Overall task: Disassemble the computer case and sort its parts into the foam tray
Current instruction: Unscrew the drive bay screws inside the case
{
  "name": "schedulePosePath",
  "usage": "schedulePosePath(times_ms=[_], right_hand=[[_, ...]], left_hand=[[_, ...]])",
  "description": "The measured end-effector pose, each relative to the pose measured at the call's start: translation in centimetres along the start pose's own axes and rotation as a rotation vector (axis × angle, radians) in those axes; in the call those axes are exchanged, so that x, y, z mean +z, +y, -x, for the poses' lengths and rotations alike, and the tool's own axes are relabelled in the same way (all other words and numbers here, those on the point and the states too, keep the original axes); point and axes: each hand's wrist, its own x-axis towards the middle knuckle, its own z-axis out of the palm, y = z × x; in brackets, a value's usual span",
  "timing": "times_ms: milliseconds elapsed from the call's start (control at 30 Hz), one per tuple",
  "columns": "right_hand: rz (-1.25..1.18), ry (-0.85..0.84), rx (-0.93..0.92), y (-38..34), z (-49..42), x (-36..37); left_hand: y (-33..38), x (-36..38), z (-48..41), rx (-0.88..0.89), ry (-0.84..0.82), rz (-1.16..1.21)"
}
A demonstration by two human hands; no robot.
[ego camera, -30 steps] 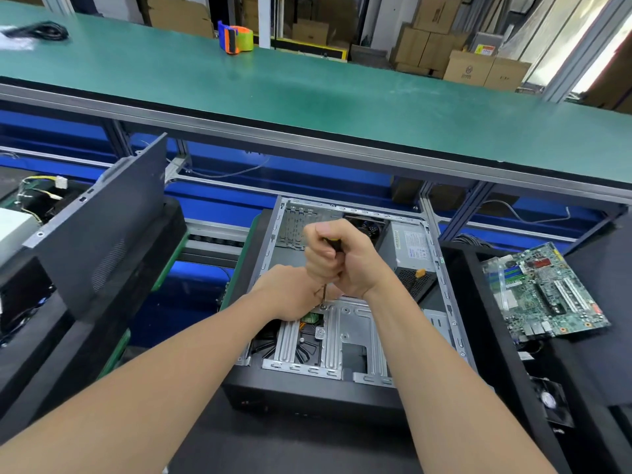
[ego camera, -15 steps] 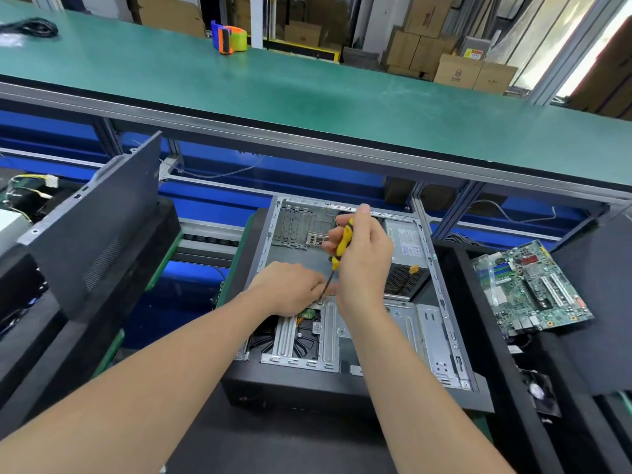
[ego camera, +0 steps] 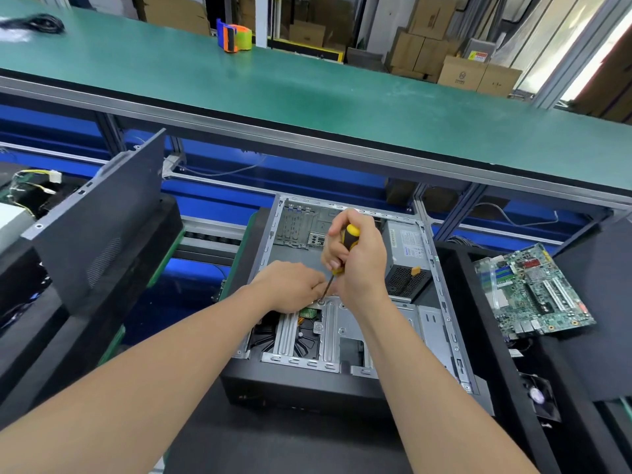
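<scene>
unreadable label [ego camera: 412, 241] on the power supply [ego camera: 407, 280]

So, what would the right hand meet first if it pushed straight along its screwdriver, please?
The screwdriver in the right hand points at the screw in the drive bracket, beside the left hand, its tip apparently touching it.

The screwdriver [ego camera: 349, 238] has a yellow and black handle. The computer case [ego camera: 342, 330] is silver-grey inside with a black front. The circuit board [ego camera: 533, 292] is green, the bench top [ego camera: 307, 90] a duller green, the side panel [ego camera: 99, 234] dark grey with a finely dotted patch, the tape dispenser [ego camera: 235, 36] orange and blue.
</scene>
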Motion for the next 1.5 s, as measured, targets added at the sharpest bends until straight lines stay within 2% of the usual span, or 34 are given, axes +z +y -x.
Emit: schedulePosePath(times_ms=[300,767,967,1067,1167,1267,1367,1500], right_hand=[[-0.080,-0.079,0.023,-1.3,-0.8,-0.3],[-0.008,-0.040,0.030,-0.2,-0.4,-0.1],[-0.019,-0.037,-0.025,0.1,-0.3,-0.2],[0.133,0.055,-0.086,0.4,0.0,0.4],[0.368,0.286,-0.162,0.9,0.6,1.4],[0.372,0.463,-0.207,1.5,1.2,2.8],[0.355,0.495,-0.220,2.0,1.4,3.8],[0.242,0.362,-0.200,1.8,1.1,3.5]], left_hand=[[0.1,0.1,0.1,0.025,0.009,0.000],[-0.3,0.6,-0.2,0.015,0.015,-0.006],[-0.1,0.3,0.0,0.011,0.020,-0.001],[0.0,0.1,0.2,0.009,0.013,-0.015],[0.3,-0.2,0.5,0.007,0.028,-0.013],[0.5,-0.6,0.8,0.018,0.016,-0.035],[0.6,-0.7,0.9,0.001,-0.004,-0.053],[0.7,-0.8,1.0,0.011,0.001,-0.038]])
